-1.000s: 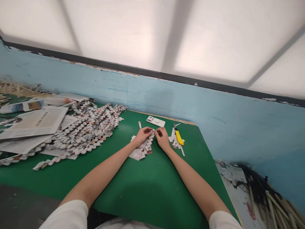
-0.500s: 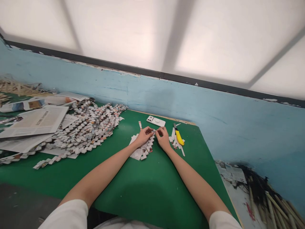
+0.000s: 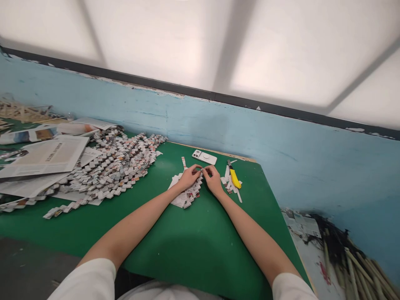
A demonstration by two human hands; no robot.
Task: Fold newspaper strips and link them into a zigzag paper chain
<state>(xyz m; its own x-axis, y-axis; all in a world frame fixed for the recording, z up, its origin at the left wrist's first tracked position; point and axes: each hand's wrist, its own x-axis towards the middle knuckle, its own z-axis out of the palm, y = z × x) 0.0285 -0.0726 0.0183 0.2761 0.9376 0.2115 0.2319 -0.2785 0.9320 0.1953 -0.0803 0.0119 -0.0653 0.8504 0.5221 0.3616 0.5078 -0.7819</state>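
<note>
My left hand [image 3: 189, 177] is closed in a pinch, its fingertips meeting those of my right hand [image 3: 213, 179]. Between them is a small bit of folded paper, mostly covered by the fingers. Under my left hand lies a small heap of folded paper pieces [image 3: 186, 201], white with printed marks. One paper strip [image 3: 183, 161] sticks out beyond that hand. Just right of my right hand, a yellow-handled utility knife [image 3: 235, 178] rests on narrow paper scraps [image 3: 229, 186]. Behind both hands a white phone [image 3: 204, 157] lies with its cameras facing up.
The green table [image 3: 193, 246] meets a blue wall [image 3: 250, 141] at the back. A large pile of linked folded paper [image 3: 115, 166] spreads over the left side, beside newspaper sheets [image 3: 46, 156]. On the floor at right lie several bamboo poles [image 3: 359, 266].
Both hands stay at nearly the same spot, their fingertips drawn closer together and covering more of the paper bit. The view has shifted slightly.
</note>
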